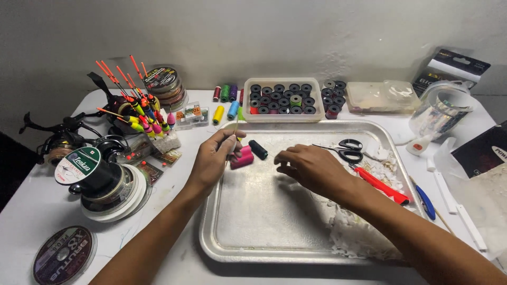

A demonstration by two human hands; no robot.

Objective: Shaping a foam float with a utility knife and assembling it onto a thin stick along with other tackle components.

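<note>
A thin white float stem (233,138) sits pinched between thumb and fingertips of the left hand (214,158), held upright above the metal tray (253,232), its upper end toward 12 o'clock. Just at 3 o'clock of that hand lie a pink thread spool (242,157) and a black thread spool (258,149). The right hand (309,166) hovers palm-down over the tray, fingers curled loosely together; whether they grip anything I cannot tell. Both forearms reach in from 6 o'clock. Scissors (346,149) lie at 1 o'clock of it. The tray rests on the white bench (31,211).

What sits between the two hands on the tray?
In the head view, a pink spool and black spool lie between the left hand and right hand.
</note>
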